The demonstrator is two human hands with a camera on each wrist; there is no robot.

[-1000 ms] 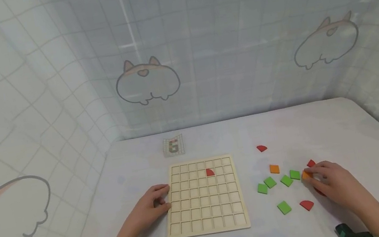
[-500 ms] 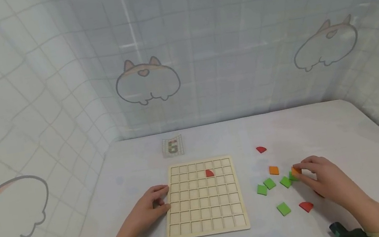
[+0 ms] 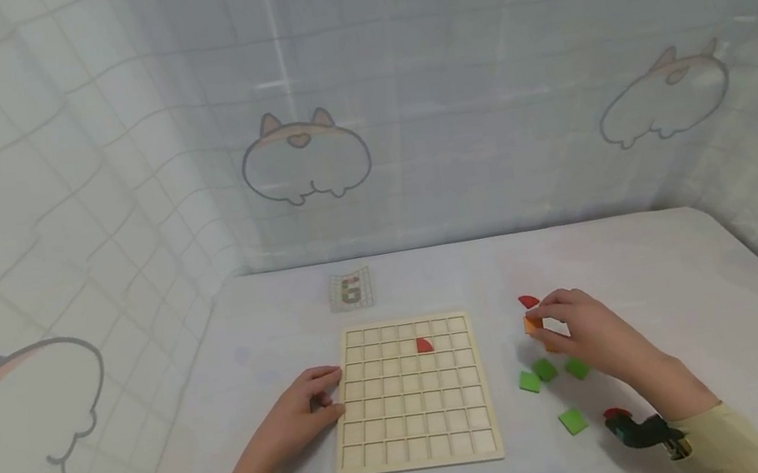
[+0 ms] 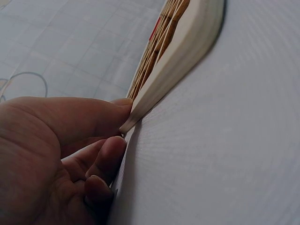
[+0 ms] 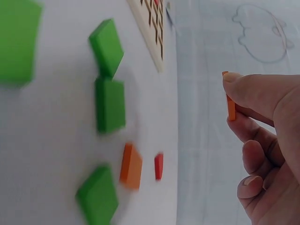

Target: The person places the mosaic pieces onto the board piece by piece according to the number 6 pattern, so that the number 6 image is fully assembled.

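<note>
white counter [image 3: 656, 255] bears a board [image 3: 412, 403] with one red piece [image 3: 424, 345] seated, otherwise bare, so most work seems to remain. right grip [image 3: 586, 331] pinches an orange tile [image 5: 231, 108], not yet placed; green tiles [image 3: 544, 370] lie loose below that grip. left grip [image 3: 297, 417], fingers relaxed, touches the edge beside it.

A coloured figure [image 3: 351, 291] on the small gridded card [image 3: 335, 293] resembles 6 or G, unclear which.

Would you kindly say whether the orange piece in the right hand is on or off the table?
Off: the right wrist view shows the right hand pinching the orange piece clear of the table.
</note>
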